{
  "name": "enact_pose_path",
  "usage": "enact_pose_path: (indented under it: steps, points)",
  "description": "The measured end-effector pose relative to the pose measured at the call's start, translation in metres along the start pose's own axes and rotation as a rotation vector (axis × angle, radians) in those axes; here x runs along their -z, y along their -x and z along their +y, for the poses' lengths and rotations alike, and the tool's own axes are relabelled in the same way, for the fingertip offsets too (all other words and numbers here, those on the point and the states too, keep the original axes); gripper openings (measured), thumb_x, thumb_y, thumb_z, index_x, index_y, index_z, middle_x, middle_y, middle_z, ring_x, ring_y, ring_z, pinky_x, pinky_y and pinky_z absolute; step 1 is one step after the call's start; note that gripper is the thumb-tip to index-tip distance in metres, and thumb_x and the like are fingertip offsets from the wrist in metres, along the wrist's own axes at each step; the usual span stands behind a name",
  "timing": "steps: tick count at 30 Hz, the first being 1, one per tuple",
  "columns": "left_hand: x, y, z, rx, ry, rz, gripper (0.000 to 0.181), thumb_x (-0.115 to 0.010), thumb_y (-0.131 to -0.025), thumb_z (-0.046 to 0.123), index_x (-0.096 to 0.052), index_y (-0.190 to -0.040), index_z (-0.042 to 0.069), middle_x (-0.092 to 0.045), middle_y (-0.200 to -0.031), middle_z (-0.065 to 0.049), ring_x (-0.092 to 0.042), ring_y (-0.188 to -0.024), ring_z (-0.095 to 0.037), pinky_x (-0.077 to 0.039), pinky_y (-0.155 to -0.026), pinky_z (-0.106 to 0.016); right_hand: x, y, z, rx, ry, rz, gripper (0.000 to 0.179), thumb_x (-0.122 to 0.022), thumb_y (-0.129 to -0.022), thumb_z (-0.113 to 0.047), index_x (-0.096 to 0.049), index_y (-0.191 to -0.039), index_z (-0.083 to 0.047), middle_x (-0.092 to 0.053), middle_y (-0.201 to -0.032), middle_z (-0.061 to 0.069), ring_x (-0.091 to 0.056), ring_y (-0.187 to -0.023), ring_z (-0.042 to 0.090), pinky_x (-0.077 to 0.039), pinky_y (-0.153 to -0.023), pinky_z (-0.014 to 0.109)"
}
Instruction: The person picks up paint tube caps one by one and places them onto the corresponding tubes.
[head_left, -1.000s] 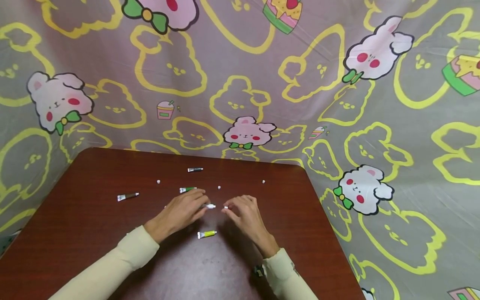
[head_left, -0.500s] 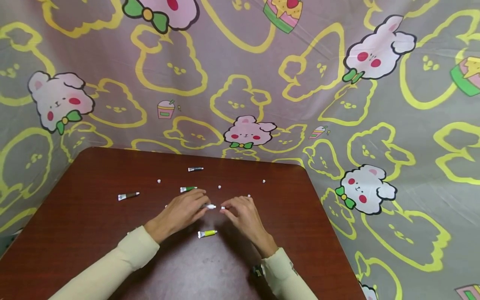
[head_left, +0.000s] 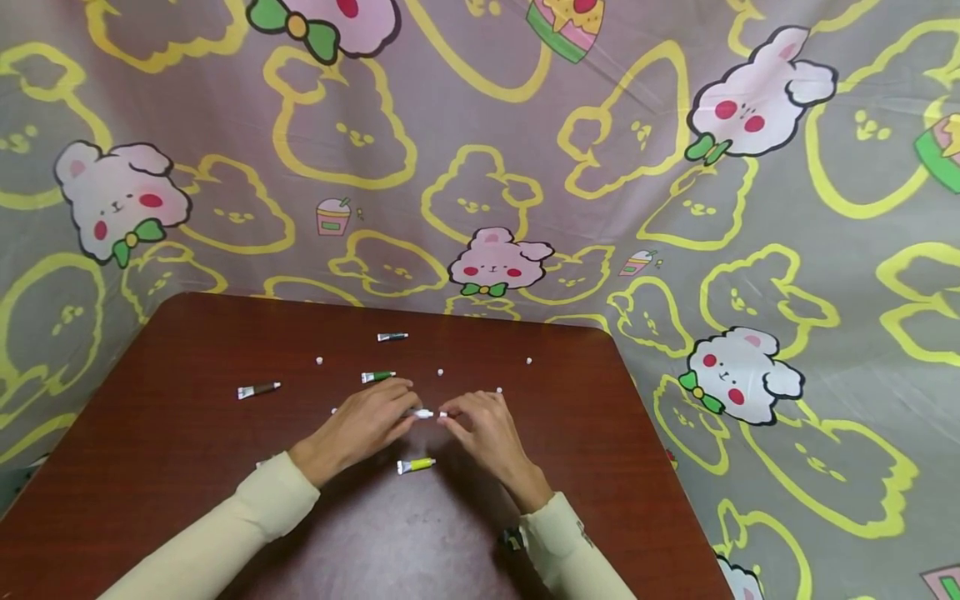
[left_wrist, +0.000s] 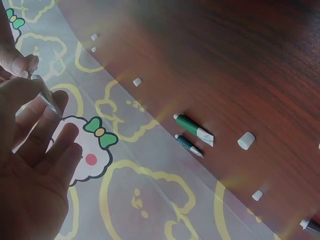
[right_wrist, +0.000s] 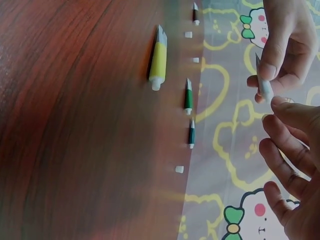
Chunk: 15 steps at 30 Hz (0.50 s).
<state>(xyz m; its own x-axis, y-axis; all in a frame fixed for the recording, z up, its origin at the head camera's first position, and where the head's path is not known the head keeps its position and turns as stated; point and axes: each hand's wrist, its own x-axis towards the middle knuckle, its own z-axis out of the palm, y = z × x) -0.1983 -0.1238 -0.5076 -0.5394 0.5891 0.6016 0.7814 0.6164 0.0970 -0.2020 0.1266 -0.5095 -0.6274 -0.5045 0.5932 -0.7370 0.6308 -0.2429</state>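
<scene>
Over the bench (head_left: 600, 467), a white tube (head_left: 423, 414) was pinched by fingers of the left hand (head_left: 360, 423) and a cap (head_left: 442, 415) by the right hand (head_left: 491, 429), apparently for fitting, with straight alignment required next.

Screened-off nook; whether home or studio, views are not showing. Grey cloth (head_left: 480, 125) printed with cartoon rabbit faces (head_left: 498, 260) is hanging round left, far and right sides; dark wood-grain desk (head_left: 375, 533) is standing close inside it.
</scene>
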Motion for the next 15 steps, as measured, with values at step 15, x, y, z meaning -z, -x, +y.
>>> enact_pose_path:
  steps: [15]
  points:
    - [-0.0013,0.0002,0.0038,-0.022,-0.013,0.015,0.020,-0.088,-0.089,0.013,-0.073,-0.102,0.011,-0.075,-0.109,-0.008,-0.071,-0.114,-0.029,-0.063,-0.095,-0.043,-0.0087,0.0009,-0.0011,0.001,0.010,-0.022,0.016,-0.092,-0.087,-0.023,-0.083,-0.098,-0.015,-0.080,-0.088,-0.005,-0.070,-0.079,0.013,-0.050,-0.083,0.039]
